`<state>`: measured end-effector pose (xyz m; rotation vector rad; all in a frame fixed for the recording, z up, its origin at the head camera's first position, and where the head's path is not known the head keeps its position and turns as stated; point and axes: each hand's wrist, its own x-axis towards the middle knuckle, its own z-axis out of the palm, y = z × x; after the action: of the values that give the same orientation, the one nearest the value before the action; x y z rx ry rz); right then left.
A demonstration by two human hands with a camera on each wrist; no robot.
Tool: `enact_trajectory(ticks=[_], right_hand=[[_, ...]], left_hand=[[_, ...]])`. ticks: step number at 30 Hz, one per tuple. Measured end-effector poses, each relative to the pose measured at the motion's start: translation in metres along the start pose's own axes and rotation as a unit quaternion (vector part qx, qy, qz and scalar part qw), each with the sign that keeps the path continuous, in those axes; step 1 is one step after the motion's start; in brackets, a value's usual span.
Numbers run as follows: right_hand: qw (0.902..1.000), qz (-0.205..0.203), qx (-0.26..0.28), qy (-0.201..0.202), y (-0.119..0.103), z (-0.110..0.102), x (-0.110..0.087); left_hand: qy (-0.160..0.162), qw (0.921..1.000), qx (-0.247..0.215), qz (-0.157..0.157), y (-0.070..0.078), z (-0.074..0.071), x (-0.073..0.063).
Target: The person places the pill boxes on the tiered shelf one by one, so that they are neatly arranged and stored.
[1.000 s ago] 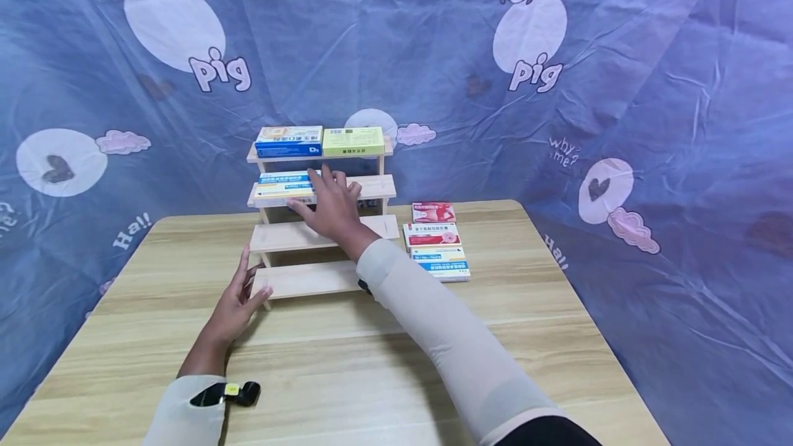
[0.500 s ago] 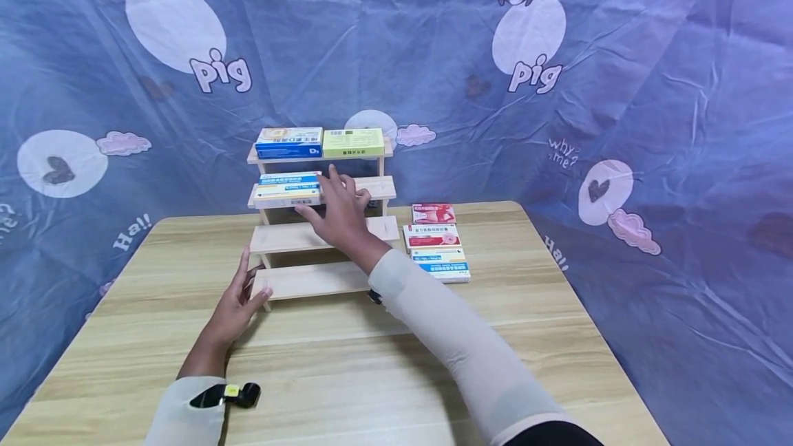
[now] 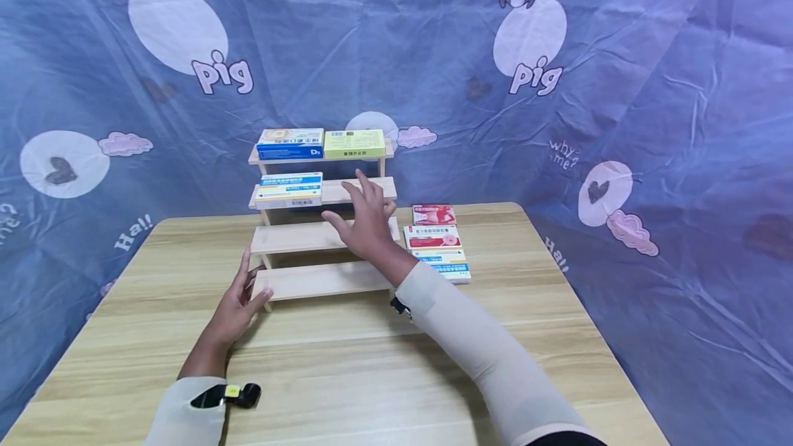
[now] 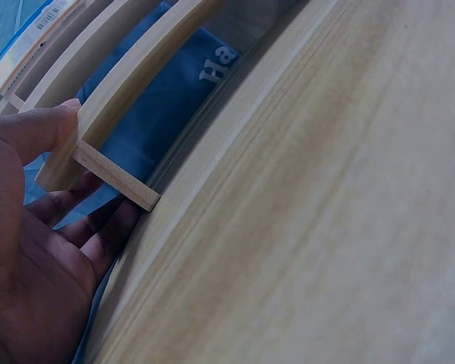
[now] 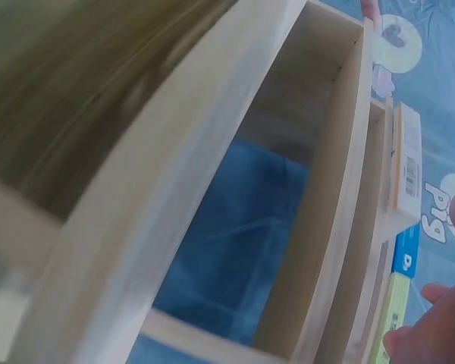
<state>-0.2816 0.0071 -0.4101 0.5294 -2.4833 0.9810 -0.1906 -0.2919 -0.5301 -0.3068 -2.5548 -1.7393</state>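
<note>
Box, blue and white, lies at the front of the second-highest shelf; my right hand, spread and empty, hangs beside it. My left hand clasps the wooden rack at its lowest end; tugging there could, I judge, spill the box.

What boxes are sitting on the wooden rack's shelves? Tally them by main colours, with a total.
Blue-and-white boxes: 2
Yellow-green box: 1
Total: 3
</note>
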Motion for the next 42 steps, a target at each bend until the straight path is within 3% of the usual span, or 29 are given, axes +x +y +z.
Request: enact_trajectory(ticks=[8,15,22,29,42], right_hand=[[0.9985,-0.005,0.029,0.047,0.018,-0.013,-0.016],[0.9964,0.008,0.056,0.063,0.029,-0.021,-0.034],[0.9963,0.003,0.050,0.070,0.041,-0.033,-0.050],[0.9950,0.024,0.043,0.087,0.057,-0.048,-0.058],[0.9976,0.036,0.031,0.050,0.090,-0.069,-0.076]], left_hand=[[-0.002,1.0000,0.004,0.000,0.000,-0.001,0.000],[0.002,1.0000,0.000,-0.004,-0.001,0.000,0.001],[-0.002,1.0000,-0.005,-0.003,0.001,0.000,0.002],[-0.001,1.0000,0.002,-0.004,0.000,-0.001,0.001],[0.002,1.0000,0.004,-0.002,0.000,0.000,0.000]])
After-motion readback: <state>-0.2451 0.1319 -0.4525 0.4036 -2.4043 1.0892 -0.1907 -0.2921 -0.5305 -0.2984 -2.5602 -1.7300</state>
